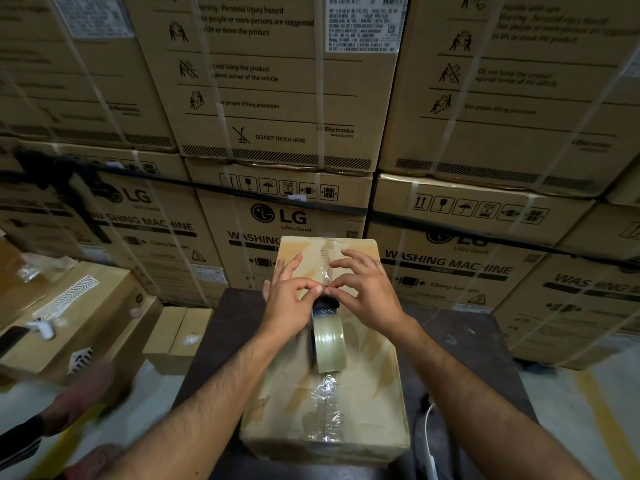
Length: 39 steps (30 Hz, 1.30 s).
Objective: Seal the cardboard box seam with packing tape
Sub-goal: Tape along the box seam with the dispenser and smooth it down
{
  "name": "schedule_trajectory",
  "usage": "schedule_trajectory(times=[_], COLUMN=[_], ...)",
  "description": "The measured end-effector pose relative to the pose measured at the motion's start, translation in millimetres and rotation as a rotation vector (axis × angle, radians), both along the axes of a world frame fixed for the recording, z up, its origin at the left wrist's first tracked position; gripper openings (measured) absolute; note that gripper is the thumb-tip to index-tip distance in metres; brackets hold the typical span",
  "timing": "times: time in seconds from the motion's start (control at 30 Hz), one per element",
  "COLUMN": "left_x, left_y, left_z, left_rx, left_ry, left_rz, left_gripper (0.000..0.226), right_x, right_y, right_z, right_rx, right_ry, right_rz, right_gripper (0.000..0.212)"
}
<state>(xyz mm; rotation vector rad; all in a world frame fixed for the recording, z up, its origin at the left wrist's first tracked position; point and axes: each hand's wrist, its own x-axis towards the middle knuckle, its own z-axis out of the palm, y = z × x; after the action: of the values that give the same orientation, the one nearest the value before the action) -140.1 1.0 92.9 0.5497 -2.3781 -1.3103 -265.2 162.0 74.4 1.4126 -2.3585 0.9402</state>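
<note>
Stacked washing machine cartons (277,133) behind; dark table (221,341); side box (69,317) w/ phone (12,341).

The light is dim and warm, falling from above and leaving the dark bench (221,341) in deep shadow. Glare glints off the crumpled clear tape (325,393) on the box top. The wide lens bows the stacked cartons (277,98) outward, and print blurs toward the edges. A smeared, motion-blurred shape (79,396) sits at lower left.
</note>
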Motion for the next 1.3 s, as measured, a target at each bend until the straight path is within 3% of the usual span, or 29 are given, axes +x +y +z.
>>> schedule_trajectory(times=[0.2,0.47,0.6,0.73,0.93,1.0,1.1,1.17,1.3], left_x=[-1,1,1,1,-1,-2,-3,-4,-3], left_y=[-1,-5,-6,-3,-8,-10,-12,-12,-11], left_z=[-9,-10,-2,-1,-3,-4,-6,-9,-12], left_rx=[-0.155,-0.683,-0.855,-0.879,-0.855,-0.834,-0.815,-0.797,-0.735], left_ry=[0.040,0.112,0.102,0.135,0.112,0.083,0.050,0.052,0.083], left_rz=[-0.018,-0.156,-0.170,-0.156,-0.128,-0.118,-0.110,-0.104,-0.101], left_gripper=[0.013,0.010,0.007,0.002,0.005,0.005,0.006,0.008,0.009], right_x=[0,9,13,23,57,81,112,125,135], right_y=[1,7,7,4,5,6,-1,-10,-24], right_z=[8,2,0,-11,-31,-36,-46,-48,-48], right_rx=[0.152,0.224,0.198,0.117,-0.170,-0.101,0.176,0.255,0.212], right_ry=[0.263,0.332,0.297,0.185,-0.209,-0.262,-0.226,-0.229,-0.229], right_rz=[0.054,0.040,0.001,-0.087,-0.322,-0.361,-0.403,-0.450,-0.501], right_gripper=[0.020,0.028,0.029,0.024,0.038,0.069,0.108,0.114,0.102])
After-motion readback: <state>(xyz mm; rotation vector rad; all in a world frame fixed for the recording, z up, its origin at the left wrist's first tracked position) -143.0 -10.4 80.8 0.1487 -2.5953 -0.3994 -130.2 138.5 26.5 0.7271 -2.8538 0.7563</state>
